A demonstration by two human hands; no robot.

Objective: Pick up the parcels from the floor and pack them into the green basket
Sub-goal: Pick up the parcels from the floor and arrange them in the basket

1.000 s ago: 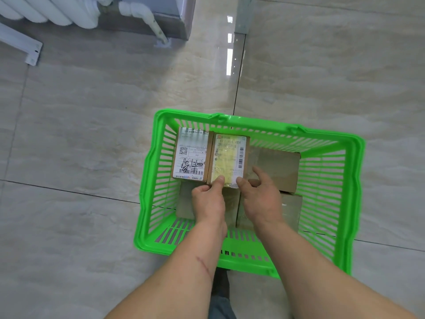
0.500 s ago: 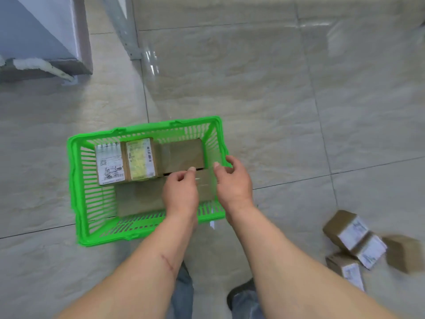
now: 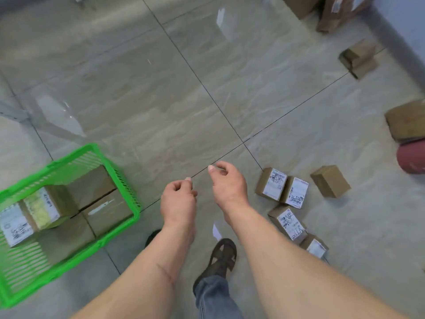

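- The left hand [image 3: 178, 201] hangs in the air with its fingers loosely curled, the grip holding nothing; it is to the right of the green slatted plastic basket [image 3: 119, 166] and clear of it.
- The right hand [image 3: 227, 184] is just beside the left, farther from the basket, thumb and fingers loosely bent, its grip also bare of any parcel.
- Both bare forearms reach in from the lower edge; one dark sandalled foot [image 3: 222, 257] under a blue denim trouser leg [image 3: 212, 295] stands on the floor below the hands.
- The basket sits on the glossy beige tiled floor [image 3: 161, 100] at the lower left. Four plain brown cardboard boxes form its bottom layer, and two more lie on top at its left end: a white-labelled box [image 3: 13, 224] and a yellow-labelled box [image 3: 41, 209], side by side.
- To the right of the basket, past the hands, lies a cluster of five small brown parcels on the floor: four with white labels [image 3: 272, 184] [image 3: 295, 192] [image 3: 288, 223] [image 3: 316, 247] and one plain brown box [image 3: 330, 184], standing slightly apart.
- Farther right of the basket: one blurred small brown box [image 3: 358, 57], one larger brown box [image 3: 407, 118] at the frame edge, and a dark red round object [image 3: 411, 156] just below it.
- Two large brown cartons [image 3: 338, 12] lie at the top right, well apart from the basket.
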